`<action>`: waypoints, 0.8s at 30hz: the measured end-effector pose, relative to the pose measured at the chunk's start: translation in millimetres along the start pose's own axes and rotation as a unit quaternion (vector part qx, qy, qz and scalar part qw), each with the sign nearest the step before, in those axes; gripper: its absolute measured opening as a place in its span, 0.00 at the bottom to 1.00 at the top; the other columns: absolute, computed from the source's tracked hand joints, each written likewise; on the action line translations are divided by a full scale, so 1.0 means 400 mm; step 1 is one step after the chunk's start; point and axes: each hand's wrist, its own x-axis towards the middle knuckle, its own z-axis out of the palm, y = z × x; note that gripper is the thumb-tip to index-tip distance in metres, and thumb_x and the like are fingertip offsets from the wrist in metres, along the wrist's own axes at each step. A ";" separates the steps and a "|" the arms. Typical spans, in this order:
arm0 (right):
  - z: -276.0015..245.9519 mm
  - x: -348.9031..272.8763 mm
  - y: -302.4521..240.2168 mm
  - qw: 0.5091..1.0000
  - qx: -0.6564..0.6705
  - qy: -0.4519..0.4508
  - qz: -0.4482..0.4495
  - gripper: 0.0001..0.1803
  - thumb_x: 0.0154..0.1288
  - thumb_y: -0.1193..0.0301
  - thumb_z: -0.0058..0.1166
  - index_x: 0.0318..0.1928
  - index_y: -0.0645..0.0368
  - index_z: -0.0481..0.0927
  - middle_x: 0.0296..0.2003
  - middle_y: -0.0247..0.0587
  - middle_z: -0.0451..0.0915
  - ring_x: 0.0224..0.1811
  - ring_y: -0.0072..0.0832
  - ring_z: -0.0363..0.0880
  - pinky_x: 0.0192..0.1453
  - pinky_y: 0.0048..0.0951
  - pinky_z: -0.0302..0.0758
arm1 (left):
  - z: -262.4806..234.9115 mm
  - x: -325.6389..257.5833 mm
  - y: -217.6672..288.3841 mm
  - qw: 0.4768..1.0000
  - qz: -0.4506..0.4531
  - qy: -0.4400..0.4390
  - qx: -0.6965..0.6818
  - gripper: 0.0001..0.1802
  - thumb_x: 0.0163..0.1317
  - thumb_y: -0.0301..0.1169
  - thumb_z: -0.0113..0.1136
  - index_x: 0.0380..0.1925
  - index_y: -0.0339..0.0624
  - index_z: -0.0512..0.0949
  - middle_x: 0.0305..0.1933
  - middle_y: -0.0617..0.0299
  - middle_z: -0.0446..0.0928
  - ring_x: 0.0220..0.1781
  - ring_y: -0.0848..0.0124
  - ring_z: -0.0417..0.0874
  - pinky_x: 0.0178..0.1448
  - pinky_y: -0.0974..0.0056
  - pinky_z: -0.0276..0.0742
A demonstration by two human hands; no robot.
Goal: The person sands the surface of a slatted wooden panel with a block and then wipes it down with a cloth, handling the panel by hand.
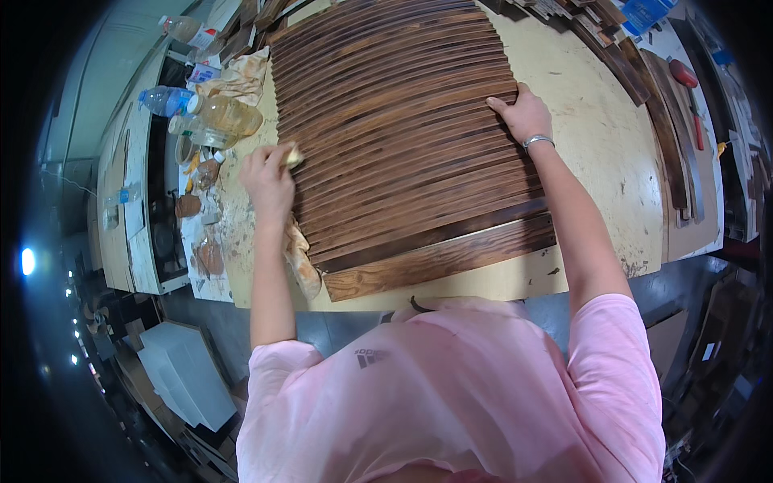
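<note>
A dark brown slatted wooden panel (403, 129) lies on the pale table, its ridges running from left to right. At its left edge my left hand (270, 179) is closed around a small pale-yellow pad (294, 156), perhaps a sponge; most of it is hidden by the fingers. My right hand (527, 117) grips the panel's right edge, thumb on top of the slats and fingers along the side. Along the panel's near side runs a wider brown board (439, 259). A stained cloth (301, 262) lies by the near left corner, below my left hand.
Left of the panel stand a jar of yellowish liquid (233, 117), a blue-tinted bottle (165, 101) and a crumpled stained rag (241, 79). Loose wood strips (664, 133) and a red-handled tool (684, 74) lie at the right. A blue container (644, 14) is at the far right.
</note>
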 end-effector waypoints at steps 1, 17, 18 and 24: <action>0.002 0.000 0.002 1.000 -0.006 0.000 0.000 0.39 0.57 0.41 0.63 0.53 0.65 0.78 0.43 0.59 0.85 0.49 0.51 0.84 0.55 0.45 0.80 | 0.009 0.016 0.048 0.999 0.022 0.025 -0.027 0.20 0.52 0.16 0.60 0.42 0.53 0.86 0.40 0.63 0.80 0.46 0.60 0.79 0.54 0.55 0.72; -0.007 -0.009 -0.024 1.000 -0.013 0.000 -0.007 0.38 0.57 0.43 0.64 0.52 0.66 0.78 0.43 0.60 0.85 0.48 0.51 0.84 0.54 0.45 0.80 | 0.161 0.130 0.308 0.981 0.148 -0.015 -0.127 0.16 0.48 0.17 0.63 0.36 0.48 0.86 0.41 0.65 0.77 0.49 0.63 0.76 0.52 0.57 0.68; -0.007 -0.009 -0.021 1.000 -0.012 -0.001 -0.006 0.38 0.57 0.43 0.64 0.52 0.66 0.78 0.43 0.60 0.85 0.49 0.51 0.84 0.54 0.45 0.80 | 0.168 0.130 0.311 0.982 0.156 -0.038 -0.102 0.16 0.49 0.18 0.63 0.36 0.49 0.86 0.40 0.65 0.77 0.49 0.63 0.77 0.53 0.58 0.68; -0.003 0.000 -0.013 1.000 -0.020 0.007 -0.008 0.39 0.57 0.42 0.64 0.53 0.66 0.78 0.44 0.60 0.85 0.49 0.51 0.84 0.54 0.45 0.80 | 0.100 0.099 0.203 0.998 0.060 0.006 -0.036 0.16 0.47 0.16 0.61 0.34 0.49 0.85 0.38 0.67 0.78 0.48 0.62 0.76 0.51 0.57 0.66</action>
